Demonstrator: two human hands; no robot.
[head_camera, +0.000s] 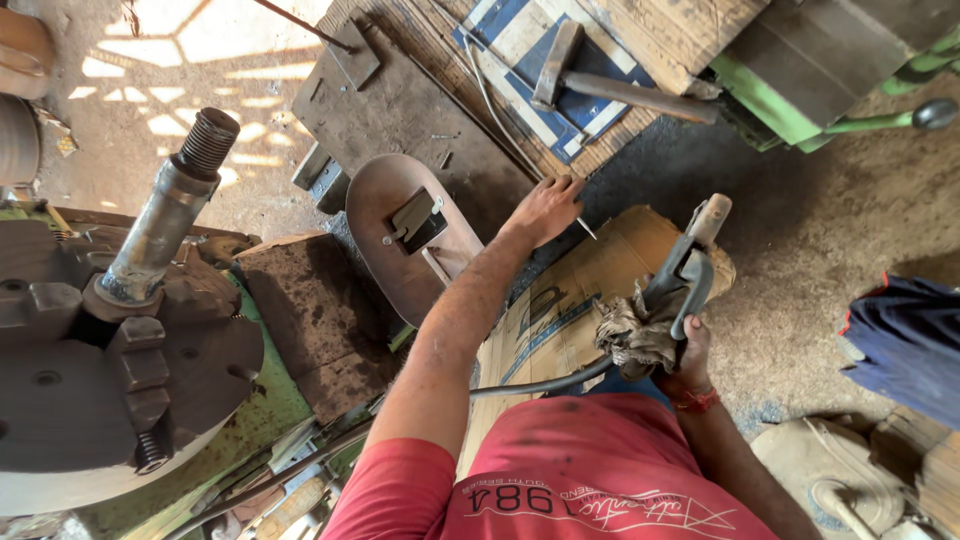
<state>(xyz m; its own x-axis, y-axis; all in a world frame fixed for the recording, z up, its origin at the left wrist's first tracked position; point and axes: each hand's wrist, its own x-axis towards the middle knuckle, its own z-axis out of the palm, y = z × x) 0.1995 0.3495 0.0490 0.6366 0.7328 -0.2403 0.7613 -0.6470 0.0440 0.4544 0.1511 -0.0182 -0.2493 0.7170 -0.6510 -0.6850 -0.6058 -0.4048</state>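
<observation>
Head view: person stands over a workshop floor, w/ a welding electrode holder (690, 262) gripped in the right hand (688, 350), a dirty rag (632, 335) wrapped round the handle, black cable (540, 384) trailing off toward the body. No rod visible in the holder's clamp, as far as I can tell, so welding looks not yet begun. Left hand (548, 208) stretches out, fingers spread and mostly flat, tips touching down at the edge of a dark steel plate (400, 110) next to a thin welding rod (500, 120) lying there; can't tell if it has pinched the rod yet. Beside that arm lies a brown hand-held welding shield (385, 240), face down, untouched. Hammer (590, 85) rests farther off on blue-white board. Flattened cardboard (570, 300) under the hands. Lathe chuck (120, 390) w/ a threaded shaft (165, 215) sits to the left, well apart.
</observation>
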